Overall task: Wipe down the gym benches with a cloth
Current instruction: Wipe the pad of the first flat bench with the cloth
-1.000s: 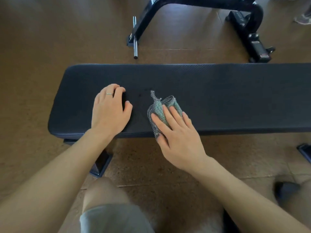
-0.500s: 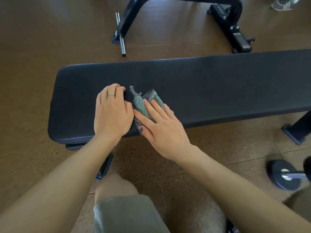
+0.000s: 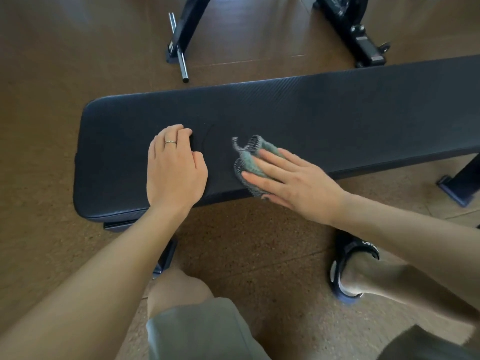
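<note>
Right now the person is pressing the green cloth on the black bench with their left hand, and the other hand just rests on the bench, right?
Not quite. In the head view it is the right hand whose straight fingers press the green cloth onto the black bench. The left hand, the one with the ring, just rests on the bench.

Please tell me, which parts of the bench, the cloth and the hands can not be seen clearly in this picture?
- Long black padded bench: its right end is cut off by the head view's right edge.
- Green-grey knitted cloth: partly covered by the flat right hand.
- Bench surface beneath the left hand: hidden by that hand, whose fingertips curl under.
- Bench legs: mostly hidden under the pad.
- Black sandal: white lettering too small to read.
</note>
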Available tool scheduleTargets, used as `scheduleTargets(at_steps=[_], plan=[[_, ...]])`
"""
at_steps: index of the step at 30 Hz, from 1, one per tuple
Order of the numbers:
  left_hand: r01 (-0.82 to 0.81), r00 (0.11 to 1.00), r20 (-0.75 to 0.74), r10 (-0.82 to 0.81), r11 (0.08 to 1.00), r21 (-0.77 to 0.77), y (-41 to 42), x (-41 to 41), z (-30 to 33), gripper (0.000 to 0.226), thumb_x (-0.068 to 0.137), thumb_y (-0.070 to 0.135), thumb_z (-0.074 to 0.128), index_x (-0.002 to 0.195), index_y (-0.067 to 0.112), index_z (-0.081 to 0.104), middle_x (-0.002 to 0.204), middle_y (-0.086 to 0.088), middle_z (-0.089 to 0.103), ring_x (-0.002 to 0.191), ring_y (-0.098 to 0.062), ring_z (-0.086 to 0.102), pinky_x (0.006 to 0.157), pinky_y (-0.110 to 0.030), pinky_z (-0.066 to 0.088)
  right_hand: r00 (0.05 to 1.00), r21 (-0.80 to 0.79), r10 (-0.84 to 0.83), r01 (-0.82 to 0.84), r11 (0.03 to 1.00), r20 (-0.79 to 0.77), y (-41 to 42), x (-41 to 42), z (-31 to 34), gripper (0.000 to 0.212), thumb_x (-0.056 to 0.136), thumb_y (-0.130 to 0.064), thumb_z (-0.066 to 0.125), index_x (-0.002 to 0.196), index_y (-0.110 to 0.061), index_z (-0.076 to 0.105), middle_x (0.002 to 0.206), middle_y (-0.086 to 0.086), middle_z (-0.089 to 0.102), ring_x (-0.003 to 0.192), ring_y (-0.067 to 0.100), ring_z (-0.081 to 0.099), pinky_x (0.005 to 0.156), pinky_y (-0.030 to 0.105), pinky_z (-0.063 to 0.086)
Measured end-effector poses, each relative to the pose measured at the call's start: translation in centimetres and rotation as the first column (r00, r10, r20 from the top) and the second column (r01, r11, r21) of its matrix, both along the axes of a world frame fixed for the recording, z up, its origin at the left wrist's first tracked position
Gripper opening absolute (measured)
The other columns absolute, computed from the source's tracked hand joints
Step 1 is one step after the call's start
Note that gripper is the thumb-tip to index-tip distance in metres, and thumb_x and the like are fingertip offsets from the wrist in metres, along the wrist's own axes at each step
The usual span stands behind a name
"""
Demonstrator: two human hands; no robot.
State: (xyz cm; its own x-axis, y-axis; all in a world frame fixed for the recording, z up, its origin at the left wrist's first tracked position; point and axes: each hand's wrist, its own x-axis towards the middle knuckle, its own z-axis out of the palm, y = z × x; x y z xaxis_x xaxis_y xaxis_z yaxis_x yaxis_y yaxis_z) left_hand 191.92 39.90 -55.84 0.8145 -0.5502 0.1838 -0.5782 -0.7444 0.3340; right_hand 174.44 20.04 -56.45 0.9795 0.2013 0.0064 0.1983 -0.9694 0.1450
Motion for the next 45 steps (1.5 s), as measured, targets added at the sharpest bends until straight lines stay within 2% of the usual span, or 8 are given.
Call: scheduleTargets(at_steps=[6, 14, 19, 24, 32, 35, 40, 45], plan=[[-0.001, 1.0, -0.005, 0.001, 0.999, -0.035, 0.3, 0.4, 0.3, 0.04, 0.1, 0.011, 0.047, 0.14, 0.011, 0.054, 0.147, -0.007, 0.052, 0.14, -0.025, 0.043, 0.122, -0.043, 0.031, 0.991, 0.052, 0.132, -0.133, 0.99, 0.025, 3.2, 5.1, -0.3, 0.057, 0.107, -0.042, 0.041, 0.16, -0.027, 0.027, 0.165, 0.008, 0.03, 0.154, 0.027, 0.02, 0.126, 0.048, 0.02], [-0.033, 0.999, -0.004, 0.033, 0.999, -0.017, -0.2, -0.1, 0.3, 0.042, 0.099, 0.013, 0.046, 0.14, 0.009, 0.055, 0.149, -0.009, 0.052, 0.142, -0.027, 0.043, 0.124, -0.046, 0.03, 0.986, 0.064, -0.162, 0.163, 0.984, -0.032, -7.1, -5.1, 0.5, 0.057, 0.107, -0.034, 0.044, 0.16, -0.027, 0.025, 0.166, 0.006, 0.026, 0.155, 0.026, 0.02, 0.123, 0.05, 0.024], [-0.043, 0.999, -0.01, 0.043, 0.999, -0.017, -0.4, -0.2, 0.3, 0.041, 0.099, 0.012, 0.047, 0.139, 0.009, 0.055, 0.149, -0.009, 0.052, 0.143, -0.027, 0.042, 0.125, -0.045, 0.028, 0.991, 0.144, -0.08, 0.095, 0.985, -0.104, -1.4, 1.1, 1.2, 0.056, 0.109, -0.047, 0.019, 0.161, -0.027, 0.021, 0.168, 0.002, 0.017, 0.157, 0.022, 0.008, 0.127, 0.047, 0.014], [-0.033, 0.999, -0.005, 0.033, 0.999, -0.01, -0.3, 0.1, 0.3, 0.043, 0.098, 0.012, 0.045, 0.14, 0.009, 0.055, 0.149, -0.009, 0.052, 0.143, -0.026, 0.042, 0.124, -0.044, 0.029, 0.989, 0.184, -0.034, 0.061, 0.981, -0.145, 1.5, 9.6, 1.5, 0.054, 0.109, -0.044, 0.019, 0.162, -0.031, 0.016, 0.169, 0.001, 0.013, 0.157, 0.019, 0.006, 0.128, 0.041, 0.003], [-0.054, 0.998, -0.018, 0.054, 0.998, -0.012, -0.6, -0.2, 0.4, 0.042, 0.098, 0.013, 0.046, 0.139, 0.009, 0.056, 0.149, -0.009, 0.053, 0.143, -0.027, 0.043, 0.124, -0.047, 0.03, 0.816, 0.194, -0.558, 0.578, 0.793, -0.151, -7.4, 11.1, 1.7, 0.058, 0.105, -0.04, 0.016, 0.161, -0.026, 0.021, 0.169, 0.007, 0.018, 0.157, 0.025, 0.011, 0.126, 0.044, 0.008], [-0.054, 0.998, -0.013, 0.053, 0.999, -0.011, -0.6, -0.2, 0.4, 0.045, 0.097, 0.016, 0.041, 0.138, 0.009, 0.056, 0.148, -0.01, 0.053, 0.142, -0.028, 0.044, 0.123, -0.048, 0.031, 0.933, 0.264, -0.353, 0.357, 0.896, -0.063, -0.6, 10.8, 1.1, 0.063, 0.098, -0.04, 0.02, 0.157, -0.024, 0.036, 0.165, 0.008, 0.03, 0.154, 0.029, 0.022, 0.125, 0.049, 0.015], [-0.027, 1.0, -0.002, 0.027, 1.0, -0.008, -0.3, 0.0, 0.3, 0.047, 0.096, 0.016, 0.039, 0.139, 0.008, 0.055, 0.147, -0.011, 0.054, 0.141, -0.028, 0.044, 0.123, -0.048, 0.031, 0.989, 0.262, -0.038, 0.074, 0.962, -0.143, 1.8, 9.6, 1.4, 0.055, 0.106, -0.042, 0.022, 0.16, -0.032, 0.025, 0.168, -0.001, 0.018, 0.157, 0.018, 0.01, 0.128, 0.042, 0.007], [-0.044, 0.999, -0.026, 0.044, 0.999, -0.012, -0.4, -0.2, 0.5, 0.044, 0.097, 0.015, 0.044, 0.139, 0.009, 0.057, 0.149, -0.009, 0.053, 0.142, -0.028, 0.044, 0.123, -0.048, 0.031, 0.865, 0.259, -0.486, 0.5, 0.826, -0.123, -8.4, 12.3, 1.5, 0.056, 0.106, -0.039, 0.018, 0.16, -0.028, 0.026, 0.169, 0.004, 0.019, 0.156, 0.024, 0.013, 0.126, 0.047, 0.012]])
